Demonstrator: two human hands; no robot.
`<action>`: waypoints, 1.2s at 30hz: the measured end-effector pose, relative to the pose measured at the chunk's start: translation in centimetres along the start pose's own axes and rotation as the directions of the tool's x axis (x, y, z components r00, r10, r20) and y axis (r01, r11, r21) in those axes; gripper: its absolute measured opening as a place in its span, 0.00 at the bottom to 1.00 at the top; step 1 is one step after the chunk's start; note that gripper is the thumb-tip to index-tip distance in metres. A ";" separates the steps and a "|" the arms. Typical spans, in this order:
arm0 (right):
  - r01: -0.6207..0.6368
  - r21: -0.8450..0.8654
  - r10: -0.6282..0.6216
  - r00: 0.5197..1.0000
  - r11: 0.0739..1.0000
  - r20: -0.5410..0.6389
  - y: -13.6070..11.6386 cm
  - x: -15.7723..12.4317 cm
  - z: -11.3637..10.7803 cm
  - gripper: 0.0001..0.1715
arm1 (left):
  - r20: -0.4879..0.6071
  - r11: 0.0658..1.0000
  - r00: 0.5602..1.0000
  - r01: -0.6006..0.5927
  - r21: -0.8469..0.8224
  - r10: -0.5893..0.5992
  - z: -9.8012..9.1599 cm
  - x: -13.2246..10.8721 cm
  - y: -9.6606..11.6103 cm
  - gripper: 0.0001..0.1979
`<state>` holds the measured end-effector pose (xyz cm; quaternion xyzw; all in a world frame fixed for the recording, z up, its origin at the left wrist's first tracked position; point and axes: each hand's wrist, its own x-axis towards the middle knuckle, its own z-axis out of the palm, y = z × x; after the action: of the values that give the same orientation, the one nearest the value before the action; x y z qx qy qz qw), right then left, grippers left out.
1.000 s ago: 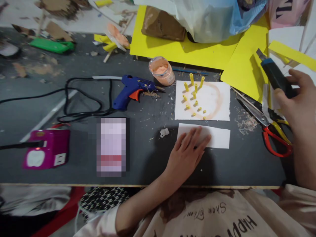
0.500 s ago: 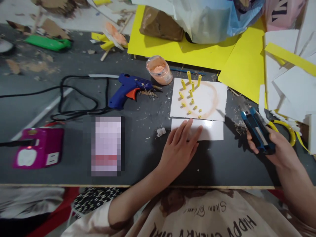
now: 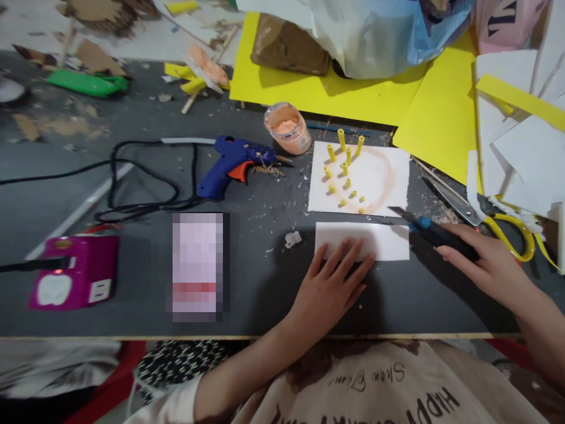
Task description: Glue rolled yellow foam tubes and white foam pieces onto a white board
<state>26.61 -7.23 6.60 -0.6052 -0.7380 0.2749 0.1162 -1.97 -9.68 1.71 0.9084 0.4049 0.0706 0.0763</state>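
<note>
My left hand [image 3: 329, 285] lies flat with fingers spread, its fingertips on a blank white strip of card [image 3: 388, 242]. Just beyond the strip, a small gap away, is a white board [image 3: 371, 176] carrying several short yellow tubes [image 3: 344, 168] that stand upright beside a faint peach-coloured ring. In my right hand [image 3: 481, 259] is a black and blue utility knife [image 3: 441, 237], gripped by its handle. Its blade points left, over the near right corner of the board; whether it touches cannot be made out.
Left of the board are an open jar of peach paint [image 3: 289, 131], a blue glue gun [image 3: 233, 164] with its cord, a phone [image 3: 197, 265] and a magenta box [image 3: 75, 271]. Yellow-handled scissors [image 3: 512, 235] lie right of my right hand. Yellow sheets [image 3: 371, 97] cover the back.
My right hand has swung the knife down and left, blade now pointing left. My left hand and the strip have shifted toward me, widening the gap to the board.
</note>
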 end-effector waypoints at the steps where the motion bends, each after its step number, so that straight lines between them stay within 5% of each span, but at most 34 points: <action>1: 0.089 -0.083 -0.088 0.996 0.993 0.015 -0.4 0.3 0.1 0.15 | 0.003 1.000 1.000 -0.010 -0.001 0.010 0.1 -0.1 0.1 0.22; 5: 0.331 -0.252 -0.313 0.943 0.910 0.109 -2.4 1.7 0.8 0.18 | -0.011 1.000 1.000 -0.008 -0.010 0.008 0.3 -0.2 0.5 0.23; 11: 0.502 -0.387 -0.440 0.865 0.773 0.242 -4.8 4.0 2.0 0.16 | -0.122 0.999 0.992 -0.017 -0.033 0.013 0.1 -0.7 0.9 0.19; 22: 0.519 -0.473 -0.372 0.850 0.712 0.373 -7.2 5.2 3.2 0.13 | -0.142 0.996 0.989 -0.060 -0.069 0.049 0.3 -1.2 0.9 0.18; 36: 0.537 -0.470 -0.343 0.831 0.701 0.438 -7.2 5.4 3.1 0.12 | -0.156 0.993 0.987 -0.054 -0.109 0.036 0.5 -1.2 0.9 0.18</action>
<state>17.77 -3.77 7.09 -0.3617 -0.9183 0.0963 -0.1293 -2.05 -11.19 1.35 0.9034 0.3843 0.1647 0.0947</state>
